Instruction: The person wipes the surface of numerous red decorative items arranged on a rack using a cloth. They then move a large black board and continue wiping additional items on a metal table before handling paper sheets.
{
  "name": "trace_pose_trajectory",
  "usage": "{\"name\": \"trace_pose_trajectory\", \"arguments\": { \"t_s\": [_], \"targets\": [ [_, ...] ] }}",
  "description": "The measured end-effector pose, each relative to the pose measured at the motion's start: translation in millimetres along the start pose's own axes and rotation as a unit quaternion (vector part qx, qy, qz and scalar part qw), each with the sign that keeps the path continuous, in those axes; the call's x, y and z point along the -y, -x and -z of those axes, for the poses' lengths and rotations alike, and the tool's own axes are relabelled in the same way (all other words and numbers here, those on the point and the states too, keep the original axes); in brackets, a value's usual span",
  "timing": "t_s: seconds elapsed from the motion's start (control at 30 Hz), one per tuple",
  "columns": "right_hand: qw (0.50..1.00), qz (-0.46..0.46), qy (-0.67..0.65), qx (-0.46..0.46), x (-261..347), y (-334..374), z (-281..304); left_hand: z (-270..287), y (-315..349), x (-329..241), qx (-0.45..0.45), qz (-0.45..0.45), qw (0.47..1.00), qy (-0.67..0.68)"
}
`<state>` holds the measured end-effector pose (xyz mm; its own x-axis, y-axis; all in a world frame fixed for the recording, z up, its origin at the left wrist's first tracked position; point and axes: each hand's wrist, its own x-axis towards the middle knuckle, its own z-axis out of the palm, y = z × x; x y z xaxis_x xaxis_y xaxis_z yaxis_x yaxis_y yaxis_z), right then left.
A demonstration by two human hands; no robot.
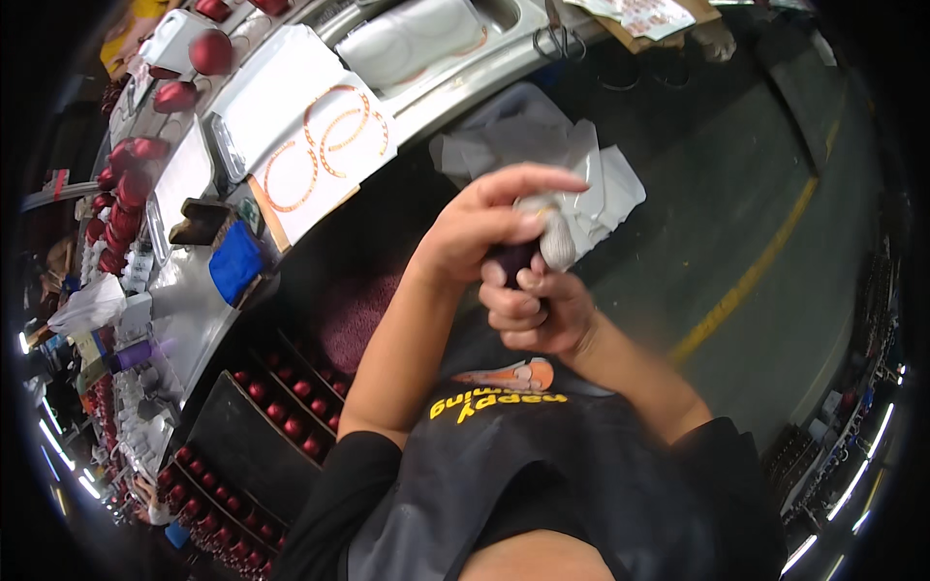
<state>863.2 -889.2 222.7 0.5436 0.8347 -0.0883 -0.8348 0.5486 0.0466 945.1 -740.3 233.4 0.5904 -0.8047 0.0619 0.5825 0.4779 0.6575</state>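
Observation:
My two hands meet in front of my body. My left hand comes from the left, its index finger stretched forward and its thumb pressed by a small whitish-grey, ribbed, bulb-shaped piece. Below that piece a dark purple rounded thing shows between the hands, mostly covered by fingers. My right hand is curled around the dark thing from the lower right, its fingertips close to the base of the pale piece. Whether the two pieces are joined cannot be made out. Crumpled white sheets lie beyond my hands.
At the left, a curved metal worktop carries orange-patterned rings on white paper, a blue pad and red baubles. Scissors lie at its far edge. Racks of red balls stand low left; a yellow line crosses the floor.

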Motion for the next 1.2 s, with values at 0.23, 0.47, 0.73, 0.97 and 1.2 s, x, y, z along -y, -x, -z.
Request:
{"name": "trace_pose_trajectory", "arguments": {
  "t_s": [0.23,0.47,0.73,0.97,1.2],
  "targets": [
    [0.941,0.010,0.208,-0.268,88.3,19.1,-7.8,5.3,-98.0,18.5,-0.159,-0.019,0.983,-0.085],
    [0.770,0.100,0.466,-0.425,123.2,11.3,26.2,40.4,-153.8,55.9,-0.304,-0.004,0.910,-0.282],
    [0.508,0.035,0.710,-0.486,166.4,9.8,82.6,71.0,-188.2,93.1,-0.500,-0.004,0.775,-0.386],
    [0.279,0.130,0.836,-0.454,198.9,26.1,84.8,83.7,-223.1,104.0,-0.505,0.000,0.795,-0.337],
    [0.910,0.081,0.310,-0.263,205.4,58.7,15.2,66.7,-219.3,33.1,-0.073,0.008,0.986,-0.151]
  ]
}}
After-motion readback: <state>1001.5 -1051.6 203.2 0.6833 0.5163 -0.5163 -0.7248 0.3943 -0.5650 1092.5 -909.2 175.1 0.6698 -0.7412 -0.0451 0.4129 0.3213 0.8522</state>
